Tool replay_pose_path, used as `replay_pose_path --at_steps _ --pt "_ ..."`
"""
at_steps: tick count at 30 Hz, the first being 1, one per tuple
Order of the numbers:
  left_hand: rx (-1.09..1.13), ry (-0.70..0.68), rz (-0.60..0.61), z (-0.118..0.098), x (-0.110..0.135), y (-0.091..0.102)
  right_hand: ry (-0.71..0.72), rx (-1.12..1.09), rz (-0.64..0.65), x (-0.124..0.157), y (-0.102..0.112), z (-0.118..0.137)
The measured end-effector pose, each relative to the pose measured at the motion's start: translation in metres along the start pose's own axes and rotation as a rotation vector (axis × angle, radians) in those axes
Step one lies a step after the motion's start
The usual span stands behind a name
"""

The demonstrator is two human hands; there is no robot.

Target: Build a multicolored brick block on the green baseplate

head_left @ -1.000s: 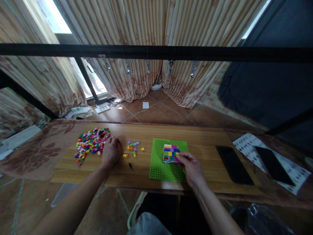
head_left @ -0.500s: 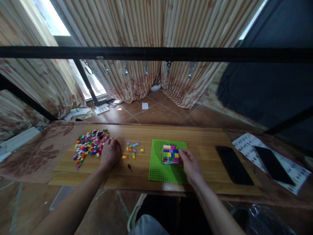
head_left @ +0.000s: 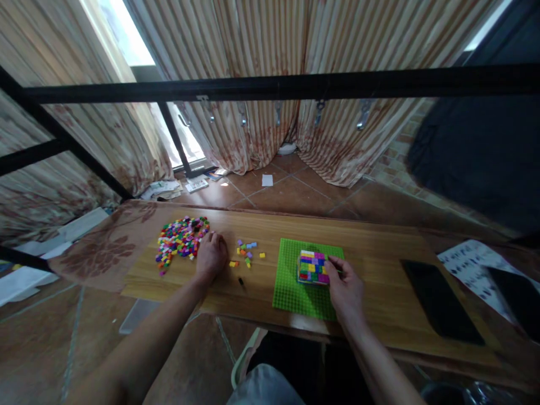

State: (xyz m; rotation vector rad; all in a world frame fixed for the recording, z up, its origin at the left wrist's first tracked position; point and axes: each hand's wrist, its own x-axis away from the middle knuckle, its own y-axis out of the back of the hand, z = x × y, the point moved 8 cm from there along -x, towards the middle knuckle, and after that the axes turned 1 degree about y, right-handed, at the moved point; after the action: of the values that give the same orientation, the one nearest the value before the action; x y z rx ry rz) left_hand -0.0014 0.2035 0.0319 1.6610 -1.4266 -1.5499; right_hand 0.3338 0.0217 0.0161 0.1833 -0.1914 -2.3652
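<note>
A block of small multicoloured bricks [head_left: 311, 266] stands on a green studded baseplate [head_left: 295, 292] on the wooden table [head_left: 371, 253]. My right hand [head_left: 346, 287] rests at the block's right side, its fingertips pinched against the block's edge. My left hand [head_left: 211, 254] lies knuckles-up with curled fingers on the table, between a heap of loose coloured bricks [head_left: 181, 239] and a few scattered bricks [head_left: 247, 256]. What the left fingers hold, if anything, is hidden.
Two dark phones lie to the right, one [head_left: 441, 301] on the table and one [head_left: 517, 292] on a printed sheet [head_left: 468, 261]. A small dark piece [head_left: 241, 282] lies near the front edge. A black metal frame bar [head_left: 270, 87] crosses above. Curtains and tiled floor lie beyond.
My right hand shifted from the block's front corner to its right side. My left hand stayed put. The camera view turned, sliding everything rightward.
</note>
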Motion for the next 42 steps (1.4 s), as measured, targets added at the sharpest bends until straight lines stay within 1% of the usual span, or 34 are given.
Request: replay_pose_path --at_steps 2,3,5,6,7,8,10,11,13,16,20,26,28,31,33,35,39,42 --pt "0.001 0.013 0.01 0.001 0.001 -0.001 0.064 0.048 -0.037 0.003 0.006 0.011" --pt "0.005 0.02 0.011 0.001 0.001 -0.001 0.111 0.081 -0.069 0.005 0.01 0.021" --pt "0.014 0.029 0.007 0.002 0.002 -0.001 0.226 0.146 -0.126 0.016 0.014 0.046" --pt "0.019 0.033 0.005 0.002 0.002 -0.002 0.291 0.172 -0.131 0.023 0.012 0.059" --pt "0.023 0.037 0.005 0.003 0.002 -0.002 0.35 0.185 -0.104 0.031 0.007 0.072" --pt "0.025 0.038 0.008 0.003 0.002 -0.002 0.397 0.168 -0.031 0.04 -0.002 0.082" --pt "0.027 0.036 0.017 0.003 0.002 -0.003 0.455 0.142 0.147 0.06 -0.026 0.094" --pt "0.026 0.036 0.018 0.003 0.002 -0.004 0.476 0.152 0.237 0.07 -0.04 0.096" --pt "0.024 0.034 0.015 0.003 0.003 -0.004 0.491 0.176 0.381 0.088 -0.064 0.092" --pt "0.035 0.033 0.004 0.004 0.003 -0.004 0.504 0.219 0.5 0.099 -0.093 0.078" --pt "0.054 0.035 0.004 0.005 0.003 -0.006 0.562 0.312 0.55 0.09 -0.123 0.069" --pt "0.054 0.025 -0.015 0.006 0.004 -0.005 0.662 0.478 0.653 0.068 -0.167 0.069" --pt "0.062 0.019 -0.021 0.005 0.004 -0.004 0.684 0.518 0.667 0.061 -0.179 0.068" --pt "0.078 0.006 -0.026 0.004 0.005 -0.003 0.701 0.563 0.638 0.05 -0.193 0.066" --pt "0.081 0.002 -0.021 0.004 0.005 -0.003 0.7 0.584 0.616 0.044 -0.203 0.066" --pt "0.075 0.001 -0.02 0.003 0.005 -0.003 0.684 0.604 0.625 0.041 -0.215 0.065" --pt "0.057 0.002 -0.014 0.003 0.004 -0.003 0.661 0.658 0.723 0.049 -0.238 0.063" --pt "0.051 0.001 0.007 0.004 0.003 -0.005 0.695 0.672 0.796 0.064 -0.242 0.064"
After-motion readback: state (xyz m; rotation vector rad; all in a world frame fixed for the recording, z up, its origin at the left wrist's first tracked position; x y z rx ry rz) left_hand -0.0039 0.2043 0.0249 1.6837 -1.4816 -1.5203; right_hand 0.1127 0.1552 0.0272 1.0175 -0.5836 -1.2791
